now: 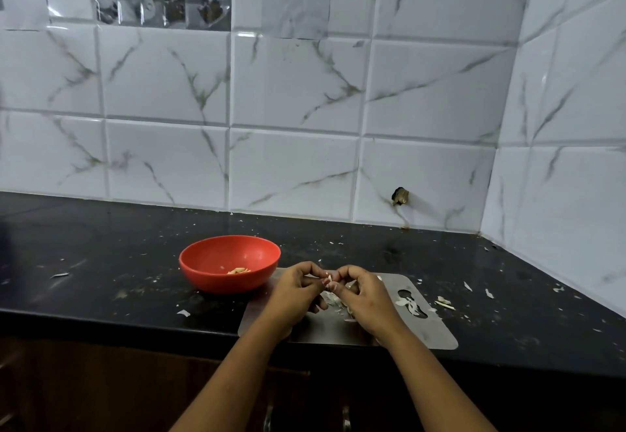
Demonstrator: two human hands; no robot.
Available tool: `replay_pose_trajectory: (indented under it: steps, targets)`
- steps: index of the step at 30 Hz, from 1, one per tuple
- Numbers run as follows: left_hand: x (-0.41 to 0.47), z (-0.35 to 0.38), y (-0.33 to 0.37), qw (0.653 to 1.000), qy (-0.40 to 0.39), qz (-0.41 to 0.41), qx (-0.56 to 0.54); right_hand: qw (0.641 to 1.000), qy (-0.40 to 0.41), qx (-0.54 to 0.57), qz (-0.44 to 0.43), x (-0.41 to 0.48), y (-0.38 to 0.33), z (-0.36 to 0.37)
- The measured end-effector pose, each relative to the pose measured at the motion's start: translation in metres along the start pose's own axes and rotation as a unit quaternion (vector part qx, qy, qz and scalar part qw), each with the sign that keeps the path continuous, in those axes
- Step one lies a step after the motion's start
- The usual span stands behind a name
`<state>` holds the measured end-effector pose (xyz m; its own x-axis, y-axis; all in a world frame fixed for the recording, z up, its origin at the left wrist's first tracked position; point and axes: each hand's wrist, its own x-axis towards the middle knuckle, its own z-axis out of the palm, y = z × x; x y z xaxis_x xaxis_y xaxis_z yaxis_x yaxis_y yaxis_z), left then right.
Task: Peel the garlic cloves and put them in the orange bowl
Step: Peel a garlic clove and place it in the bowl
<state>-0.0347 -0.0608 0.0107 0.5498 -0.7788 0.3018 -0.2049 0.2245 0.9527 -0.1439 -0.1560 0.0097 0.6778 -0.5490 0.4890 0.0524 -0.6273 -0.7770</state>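
The orange bowl point(229, 263) stands on the black counter, with a few peeled garlic cloves point(238, 271) lying in its bottom. Just right of the bowl, my left hand point(295, 292) and my right hand point(364, 297) meet above a steel cutting board point(430, 330). Between their fingertips both hands pinch a small garlic clove point(329, 277), mostly hidden by the fingers. Loose garlic skins point(333, 299) lie on the board under the hands.
More peel scraps point(444, 303) and flakes are scattered over the counter point(101, 255), some in the board's handle hole point(411, 306). White marble tiles form the back wall and the right corner wall point(559, 160). The counter's front edge runs just below the board.
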Motion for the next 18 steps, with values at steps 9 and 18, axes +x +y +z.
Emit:
replay_pose_trajectory:
  steps: [9,18]
  targets:
    - [-0.0024,-0.0007,0.0015,1.000,-0.002,-0.007,0.012,0.999,-0.025,-0.029,-0.010,0.0014,0.0045,0.0028]
    - [-0.0039,-0.0005,0.0028,1.000,-0.008,-0.008,0.004,0.997,-0.028,-0.072,-0.002,0.0019,0.0050,0.0039]
